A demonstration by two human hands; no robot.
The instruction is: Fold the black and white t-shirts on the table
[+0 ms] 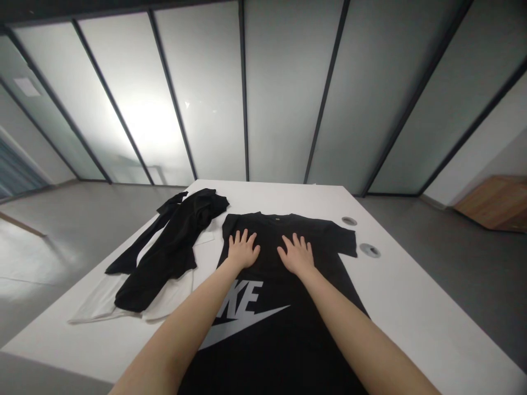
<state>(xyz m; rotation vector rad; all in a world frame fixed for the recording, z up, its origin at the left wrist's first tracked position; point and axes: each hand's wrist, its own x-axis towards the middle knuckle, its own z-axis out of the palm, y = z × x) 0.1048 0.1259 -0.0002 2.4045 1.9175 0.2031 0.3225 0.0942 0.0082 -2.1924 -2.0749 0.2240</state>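
A black T-shirt [284,340] with a grey printed logo lies spread flat on the white table, its collar toward the far end. My left hand [242,249] rests palm down on the upper left chest of the shirt, fingers spread. On the upper right chest lies my right hand [297,255], also flat with its fingers apart. Neither hand grips the cloth. The shirt's right sleeve [343,240] is stretched out to the side. Part of the logo is hidden behind my left forearm.
To the left, black garments [164,258] lie loosely heaped over white cloth [96,302]. Two round grommets [370,250] are set in the right side of the white table [415,307]. Frosted glass panels [284,93] stand behind it. A wooden piece [494,203] is at far right.
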